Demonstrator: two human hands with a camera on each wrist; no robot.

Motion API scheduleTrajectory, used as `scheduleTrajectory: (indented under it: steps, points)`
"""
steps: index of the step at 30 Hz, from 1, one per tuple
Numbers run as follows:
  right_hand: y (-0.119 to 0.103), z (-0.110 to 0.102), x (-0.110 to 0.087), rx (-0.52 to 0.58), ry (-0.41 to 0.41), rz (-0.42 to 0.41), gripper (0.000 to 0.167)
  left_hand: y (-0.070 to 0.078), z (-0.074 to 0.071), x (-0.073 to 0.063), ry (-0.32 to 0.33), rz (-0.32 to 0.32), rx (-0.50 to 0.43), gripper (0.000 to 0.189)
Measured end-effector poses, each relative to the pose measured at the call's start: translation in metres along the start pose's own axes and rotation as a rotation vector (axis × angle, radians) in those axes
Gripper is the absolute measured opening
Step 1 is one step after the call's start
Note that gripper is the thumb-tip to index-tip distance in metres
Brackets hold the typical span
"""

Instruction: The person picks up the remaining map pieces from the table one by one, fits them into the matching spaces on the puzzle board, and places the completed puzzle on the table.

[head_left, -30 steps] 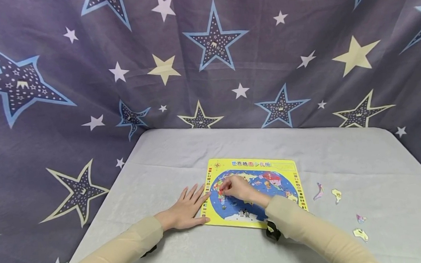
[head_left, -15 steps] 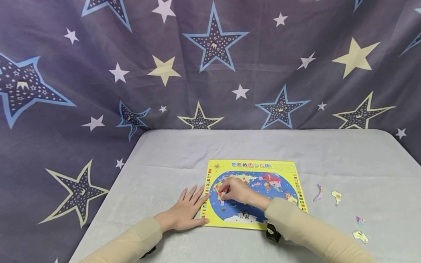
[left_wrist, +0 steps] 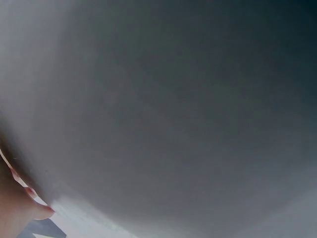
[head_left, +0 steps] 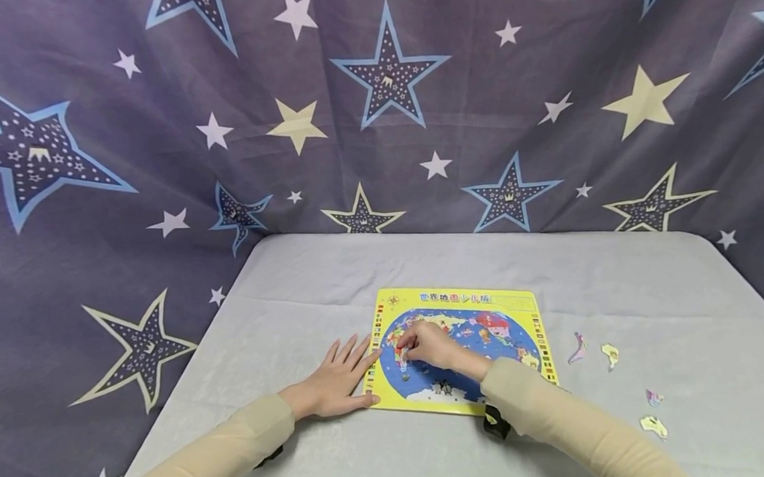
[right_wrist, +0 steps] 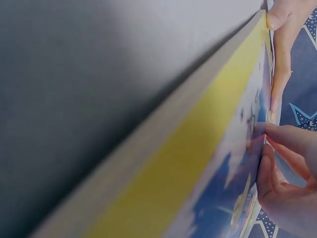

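Observation:
A yellow-bordered world map puzzle board (head_left: 431, 405) lies flat on the table, its blue oval map showing in the head view. My left hand (head_left: 334, 382) is spread at the board's left edge, fingertips and thumb on the yellow border. My right hand (head_left: 436, 348) reaches over the left part of the map. Its thumb and index finger pinch a small red puzzle piece (head_left: 399, 353) right at the map's surface, mostly hidden by the fingers. In the right wrist view, the fingertips (right_wrist: 270, 130) meet close against the board. The left wrist view mostly shows a blurred grey surface.
To the right of the board lie several loose pieces: a curved pink-purple piece (head_left: 578, 347), a yellow piece (head_left: 610, 356), a small pink-purple piece (head_left: 654, 398) and a pale yellow piece (head_left: 654, 426). A star-patterned curtain (head_left: 456, 154) hangs behind the grey-covered table (head_left: 331, 271).
My right hand's fingers have shifted slightly right and down over the same part of the map. The left hand, board and loose pieces stay where they were.

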State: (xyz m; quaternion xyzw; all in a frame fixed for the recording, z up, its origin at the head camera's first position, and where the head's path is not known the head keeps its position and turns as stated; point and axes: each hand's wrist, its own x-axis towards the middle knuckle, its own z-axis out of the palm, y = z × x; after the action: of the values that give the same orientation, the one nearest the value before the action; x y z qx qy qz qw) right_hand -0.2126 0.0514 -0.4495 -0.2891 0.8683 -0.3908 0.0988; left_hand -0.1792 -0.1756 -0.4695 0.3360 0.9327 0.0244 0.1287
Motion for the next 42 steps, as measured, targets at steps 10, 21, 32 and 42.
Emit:
scheduleTrajectory:
  steps: [10,21,32,42]
  points:
    - [0.001,0.001,0.0,0.027,0.016,0.015,0.01,-0.001,0.001,0.0,-0.002,-0.006,-0.001,0.08]
    - [0.0,-0.005,-0.006,0.095,-0.022,-0.032,0.014,-0.001,0.001,-0.001,-0.008,0.0,-0.007,0.079]
    - [-0.003,-0.022,-0.022,0.132,-0.071,-0.022,0.02,-0.001,0.002,-0.002,0.001,0.001,-0.016,0.08]
    - [0.0,-0.047,-0.041,0.076,-0.036,0.054,0.025,0.0,0.003,0.0,0.034,0.012,0.016,0.08]
